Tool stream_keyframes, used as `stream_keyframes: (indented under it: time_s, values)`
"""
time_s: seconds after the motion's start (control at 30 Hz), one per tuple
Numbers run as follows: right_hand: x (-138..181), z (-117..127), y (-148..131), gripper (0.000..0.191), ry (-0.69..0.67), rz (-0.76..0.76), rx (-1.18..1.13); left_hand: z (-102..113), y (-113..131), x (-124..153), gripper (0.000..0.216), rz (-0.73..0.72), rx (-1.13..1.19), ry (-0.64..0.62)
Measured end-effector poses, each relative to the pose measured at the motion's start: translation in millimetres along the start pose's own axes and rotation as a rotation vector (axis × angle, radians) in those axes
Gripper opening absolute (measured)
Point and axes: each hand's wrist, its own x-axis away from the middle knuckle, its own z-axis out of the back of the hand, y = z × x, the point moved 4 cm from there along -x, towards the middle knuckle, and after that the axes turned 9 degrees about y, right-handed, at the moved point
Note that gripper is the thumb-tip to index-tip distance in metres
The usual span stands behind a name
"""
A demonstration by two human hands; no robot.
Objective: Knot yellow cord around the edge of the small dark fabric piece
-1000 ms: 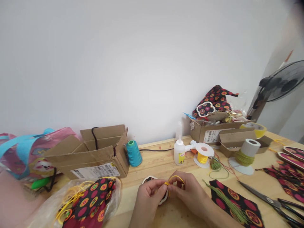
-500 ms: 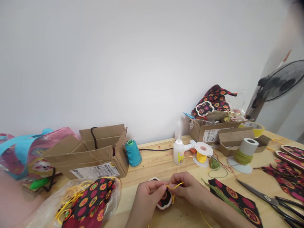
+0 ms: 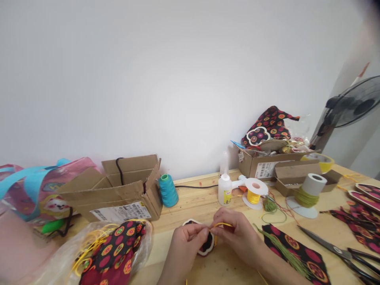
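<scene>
A: Left hand?
B: Pinched shut on the yellow cord, fingertips meeting those of the right hand just above the patch.
A: Right hand?
B: Clamped on the same cord too, thumb and forefinger together; a small loop arching over its knuckles.
A: Patch?
B: Flat on the tabletop, dark with a white rim, partly hidden under both hands.
A: Behind the patch?
B: Glue bottle, and just right of it a yellow spool. Left of the bottle, a teal spool touching a box.
A: Right of the patch?
B: Green tassel lying on a dotted cloth; scissors beyond that, near the edge.
A: Left of the patch?
B: Clear bag holding more dotted cloth and yellow cord.
</scene>
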Motion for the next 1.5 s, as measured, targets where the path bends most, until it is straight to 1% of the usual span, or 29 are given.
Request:
stream_keyframes:
  time_s: [0.13, 0.23, 0.3, 0.43, 0.5, 0.6, 0.67, 0.7, 0.77, 0.87, 1.03, 1.2, 1.33, 1.4, 1.5]
  values:
    - [-1.5, -0.4, 7.1, 0.014, 0.028, -0.106, -0.059, 0.8, -0.5, -0.6, 0.023, -0.001, 0.038, 0.043]
    - [-1.4, -1.4, 9.0, 0.014, 0.011, -0.13, -0.088, -0.4, 2.3, 0.3, 0.021, -0.016, 0.003, 0.035]
    - [-0.9, -1.4, 8.1, 0.013, -0.009, -0.111, -0.094, -0.7, 5.4, 1.6, 0.02, -0.036, -0.045, 0.027]
    - [0.6, -2.7, 2.8, 0.011, -0.093, -0.022, -0.078, 0.7, 12.0, 5.1, 0.018, -0.12, -0.172, 0.029]
    - [0.5, -3.1, 1.4, 0.012, -0.098, -0.022, -0.101, 1.1, 14.2, 7.3, 0.019, -0.171, -0.232, 0.022]
    - [-0.5, -3.5, 1.7, 0.013, -0.057, -0.072, -0.191, 0.6, 17.0, 10.5, 0.019, -0.263, -0.297, 0.011]
    - [-0.9, -4.3, 4.1, 0.014, -0.027, -0.139, -0.255, -0.2, 19.4, 12.4, 0.017, -0.329, -0.3, 0.025]
    - [-0.8, -4.7, 5.9, 0.014, -0.011, -0.176, -0.277, -1.3, 20.0, 13.0, 0.016, -0.336, -0.281, 0.021]
    - [-0.3, -5.6, 10.0, 0.015, 0.019, -0.245, -0.311, -4.4, 19.4, 13.7, 0.015, -0.29, -0.222, -0.007]
    - [0.8, -7.2, 14.8, 0.015, 0.041, -0.316, -0.366, -8.5, 16.5, 14.4, 0.017, -0.15, -0.163, -0.032]
    - [0.9, -7.9, 16.0, 0.017, 0.051, -0.339, -0.377, -8.8, 13.2, 13.6, 0.02, -0.043, -0.158, -0.025]
    - [0.9, -6.3, 14.9, 0.019, 0.054, -0.313, -0.337, -7.0, 9.9, 9.6, 0.018, -0.005, -0.142, 0.031]
    - [0.8, -6.3, 11.5, 0.021, 0.017, -0.259, -0.408, -6.9, 9.5, 8.2, 0.017, 0.019, -0.122, 0.043]
    - [0.4, -5.3, 10.7, 0.022, 0.038, -0.259, -0.442, -6.4, 9.7, 8.2, 0.018, 0.013, -0.115, 0.034]
    - [-0.2, -4.1, 12.0, 0.023, 0.073, -0.292, -0.432, -5.1, 11.2, 8.8, 0.017, -0.034, -0.074, 0.012]
